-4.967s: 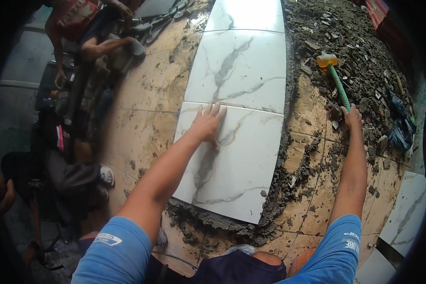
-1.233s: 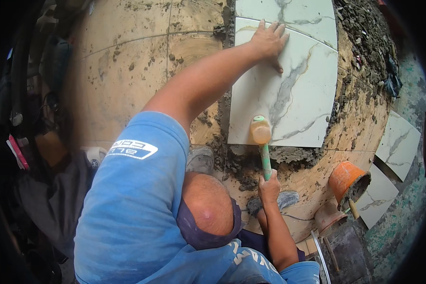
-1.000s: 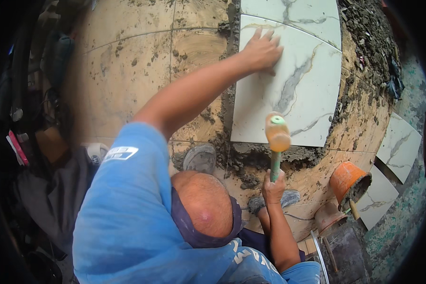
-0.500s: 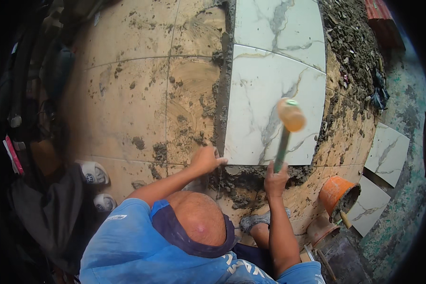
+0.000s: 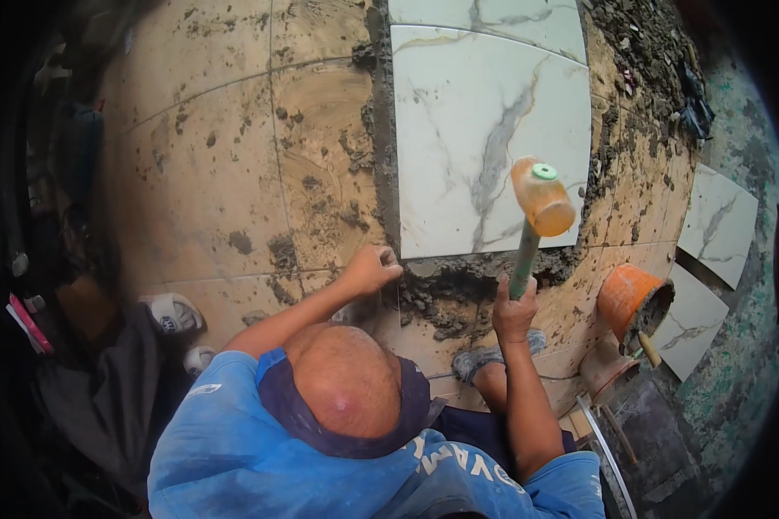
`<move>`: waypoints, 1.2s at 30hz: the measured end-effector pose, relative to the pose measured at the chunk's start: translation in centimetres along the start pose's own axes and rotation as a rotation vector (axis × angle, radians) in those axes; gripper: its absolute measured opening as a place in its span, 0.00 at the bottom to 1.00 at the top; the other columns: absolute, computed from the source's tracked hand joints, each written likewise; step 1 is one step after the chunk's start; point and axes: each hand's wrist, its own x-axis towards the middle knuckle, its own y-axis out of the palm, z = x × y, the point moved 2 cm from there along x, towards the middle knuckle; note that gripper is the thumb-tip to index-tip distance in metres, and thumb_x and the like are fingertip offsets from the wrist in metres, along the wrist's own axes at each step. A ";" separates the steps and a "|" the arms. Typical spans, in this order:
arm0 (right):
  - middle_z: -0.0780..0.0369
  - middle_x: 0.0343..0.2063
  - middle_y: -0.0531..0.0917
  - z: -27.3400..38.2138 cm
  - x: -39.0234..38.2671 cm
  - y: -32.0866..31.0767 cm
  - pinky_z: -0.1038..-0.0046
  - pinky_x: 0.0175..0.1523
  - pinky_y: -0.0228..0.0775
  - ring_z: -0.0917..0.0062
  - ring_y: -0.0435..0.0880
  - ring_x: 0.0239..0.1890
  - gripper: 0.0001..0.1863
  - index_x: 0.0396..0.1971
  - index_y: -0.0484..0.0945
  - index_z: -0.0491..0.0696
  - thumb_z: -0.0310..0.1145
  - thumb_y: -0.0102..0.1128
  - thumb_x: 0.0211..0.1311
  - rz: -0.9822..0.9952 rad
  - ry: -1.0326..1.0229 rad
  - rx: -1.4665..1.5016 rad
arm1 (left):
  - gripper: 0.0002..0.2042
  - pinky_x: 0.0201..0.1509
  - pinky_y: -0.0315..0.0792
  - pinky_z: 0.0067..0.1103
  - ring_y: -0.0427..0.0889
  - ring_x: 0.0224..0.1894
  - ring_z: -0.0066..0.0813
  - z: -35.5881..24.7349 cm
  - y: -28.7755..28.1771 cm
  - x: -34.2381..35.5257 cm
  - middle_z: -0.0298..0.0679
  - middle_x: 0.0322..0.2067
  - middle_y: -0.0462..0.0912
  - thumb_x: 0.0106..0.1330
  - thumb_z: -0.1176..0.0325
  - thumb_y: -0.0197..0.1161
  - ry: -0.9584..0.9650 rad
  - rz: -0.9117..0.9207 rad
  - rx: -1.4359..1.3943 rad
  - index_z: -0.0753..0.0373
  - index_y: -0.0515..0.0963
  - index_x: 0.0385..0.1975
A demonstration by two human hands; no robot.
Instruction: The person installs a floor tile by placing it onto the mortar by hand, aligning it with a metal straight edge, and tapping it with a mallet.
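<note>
My right hand point(image 5: 515, 313) grips the green handle of a mallet point(image 5: 543, 197) with an amber head. In the view, the head lies over the near right part of a white, grey-veined tile point(image 5: 459, 130); the mallet appears raised above it. My left hand point(image 5: 374, 270) is closed, fingers curled, beside the tile's near left corner. What those fingers hold, if anything, is hidden. Dark wet mortar point(image 5: 459, 298) shows along the tile's near edge. Another veined tile point(image 5: 528, 22) adjoins its far edge.
Old beige floor tiles point(image 5: 208, 182) spattered with mortar extend to the left. Rubble point(image 5: 645, 52) is heaped at the far right. An orange bucket point(image 5: 625, 298) lies tipped at right, beside loose white tiles point(image 5: 688, 320). Pale footwear point(image 5: 175, 314) and dark cloth point(image 5: 104, 389) are at left.
The view has shifted, so the tiles appear higher. The mallet head looks larger and sharper, apparently lifted. My left fingers, earlier extended at the tile corner, are now curled in.
</note>
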 end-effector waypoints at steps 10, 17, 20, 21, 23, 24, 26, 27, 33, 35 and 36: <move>0.50 0.27 0.80 -0.7 -1.6 0.3 0.62 0.33 0.73 0.52 0.81 0.29 0.18 0.41 0.72 0.41 0.41 0.60 0.61 -0.025 0.002 0.027 | 0.25 0.54 0.66 0.31 0.70 0.51 0.40 -4.5 -4.8 0.1 0.48 0.50 0.70 0.48 0.61 0.74 0.538 -0.513 0.485 0.63 0.72 0.45; 0.49 0.27 0.80 -2.2 -2.2 0.1 0.62 0.33 0.73 0.52 0.81 0.28 0.19 0.41 0.72 0.39 0.38 0.62 0.59 -0.098 -0.078 0.067 | 0.38 0.66 0.56 0.38 0.62 0.62 0.47 -7.7 -5.0 0.7 0.48 0.59 0.64 0.48 0.58 0.74 0.671 -0.593 0.761 0.64 0.64 0.58; 0.49 0.28 0.80 -3.2 -1.5 0.0 0.61 0.32 0.73 0.52 0.81 0.28 0.20 0.42 0.72 0.40 0.41 0.62 0.59 -0.170 -0.010 0.001 | 0.29 0.55 0.69 0.29 0.75 0.51 0.33 -5.9 -3.8 0.8 0.47 0.50 0.76 0.52 0.63 0.72 0.407 -0.583 0.408 0.67 0.71 0.53; 0.49 0.28 0.80 -3.0 -0.8 -0.2 0.61 0.32 0.73 0.52 0.81 0.28 0.20 0.42 0.72 0.40 0.41 0.62 0.59 -0.176 -0.013 0.010 | 0.29 0.55 0.69 0.29 0.75 0.51 0.33 -6.1 -3.5 0.7 0.47 0.50 0.76 0.52 0.63 0.72 0.413 -0.588 0.414 0.67 0.71 0.53; 0.49 0.28 0.80 -3.3 0.3 -0.7 0.61 0.32 0.72 0.52 0.81 0.29 0.21 0.42 0.73 0.41 0.44 0.62 0.60 -0.256 0.048 -0.088 | 0.19 0.48 0.74 0.26 0.81 0.40 0.35 -6.0 -3.1 0.6 0.48 0.38 0.82 0.52 0.66 0.71 0.248 -0.566 0.069 0.68 0.78 0.43; 0.50 0.29 0.80 -4.6 0.7 -0.9 0.59 0.32 0.72 0.51 0.81 0.30 0.22 0.44 0.72 0.43 0.46 0.60 0.61 -0.256 0.092 -0.133 | 0.14 0.39 0.76 0.23 0.82 0.31 0.31 -6.4 -2.5 0.7 0.45 0.30 0.83 0.52 0.69 0.69 0.250 -0.606 -0.039 0.68 0.79 0.36; 0.50 0.31 0.81 -6.9 1.2 -1.2 0.58 0.33 0.72 0.51 0.81 0.31 0.21 0.44 0.72 0.44 0.45 0.60 0.61 -0.214 0.135 -0.277 | 0.13 0.38 0.75 0.23 0.82 0.31 0.30 -6.8 -2.3 0.9 0.44 0.30 0.83 0.52 0.69 0.69 0.182 -0.594 -0.046 0.68 0.79 0.36; 0.50 0.32 0.81 -8.0 1.7 -1.2 0.57 0.34 0.72 0.51 0.81 0.32 0.21 0.45 0.71 0.45 0.45 0.59 0.61 -0.168 0.178 -0.423 | 0.13 0.37 0.75 0.23 0.82 0.30 0.29 -6.9 -2.3 1.1 0.44 0.29 0.83 0.52 0.69 0.69 0.110 -0.582 -0.056 0.68 0.79 0.35; 0.50 0.33 0.80 -9.0 1.6 -0.5 0.57 0.35 0.72 0.51 0.80 0.34 0.20 0.45 0.71 0.45 0.44 0.59 0.61 -0.130 0.139 -0.447 | 0.11 0.36 0.74 0.24 0.82 0.28 0.30 -6.7 -1.8 2.2 0.43 0.25 0.82 0.50 0.71 0.68 0.107 -0.568 -0.038 0.67 0.78 0.31; 0.50 0.34 0.80 -9.0 0.6 0.4 0.57 0.36 0.73 0.51 0.80 0.34 0.21 0.45 0.70 0.45 0.43 0.61 0.58 -0.113 0.213 -0.337 | 0.10 0.35 0.74 0.24 0.82 0.27 0.31 -5.3 -1.9 2.7 0.43 0.24 0.82 0.50 0.71 0.68 0.066 -0.602 -0.044 0.67 0.77 0.30; 0.49 0.34 0.80 -8.8 0.4 0.1 0.57 0.36 0.73 0.51 0.80 0.34 0.21 0.45 0.70 0.45 0.42 0.62 0.57 -0.082 0.217 -0.364 | 0.10 0.35 0.74 0.24 0.81 0.27 0.31 -5.9 -2.0 2.5 0.43 0.23 0.82 0.50 0.71 0.68 0.095 -0.615 -0.037 0.67 0.77 0.29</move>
